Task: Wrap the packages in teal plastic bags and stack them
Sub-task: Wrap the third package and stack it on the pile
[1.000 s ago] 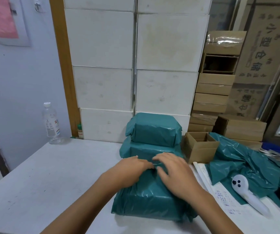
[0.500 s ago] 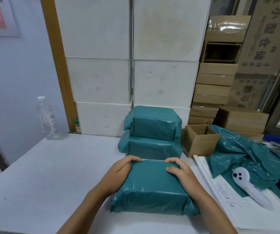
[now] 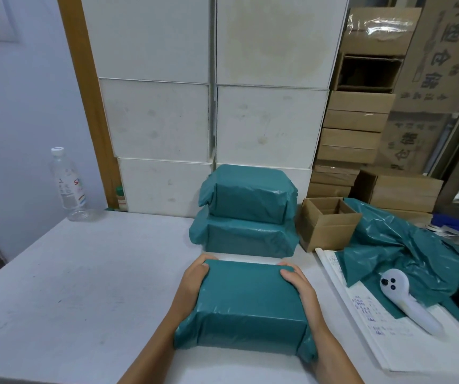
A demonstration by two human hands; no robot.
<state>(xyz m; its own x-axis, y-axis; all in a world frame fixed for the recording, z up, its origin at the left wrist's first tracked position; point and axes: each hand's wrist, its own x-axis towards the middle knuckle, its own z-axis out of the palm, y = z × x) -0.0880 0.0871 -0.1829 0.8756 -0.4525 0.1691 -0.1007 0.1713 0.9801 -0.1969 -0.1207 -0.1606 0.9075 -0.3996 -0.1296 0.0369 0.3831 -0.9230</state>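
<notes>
A teal-wrapped package (image 3: 246, 303) lies on the white table (image 3: 84, 273) right in front of me. My left hand (image 3: 193, 284) clasps its left side and my right hand (image 3: 298, 288) clasps its right side, fingers curled over the far top corners. Just behind it, two more teal-wrapped packages form a stack: the lower one (image 3: 243, 236) on the table, the upper one (image 3: 247, 194) on top of it. Loose teal plastic bags (image 3: 405, 248) are heaped at the right.
A small open cardboard box (image 3: 325, 221) stands right of the stack. A white handheld scanner (image 3: 405, 297) rests on a sheet of paper (image 3: 383, 336). A water bottle (image 3: 67, 184) stands at the far left. White boxes (image 3: 209, 120) and brown cartons (image 3: 352, 139) are piled behind.
My hands moved from pressing on top of the package, close together, out to its two sides. The package now sits squarer and a little closer to me.
</notes>
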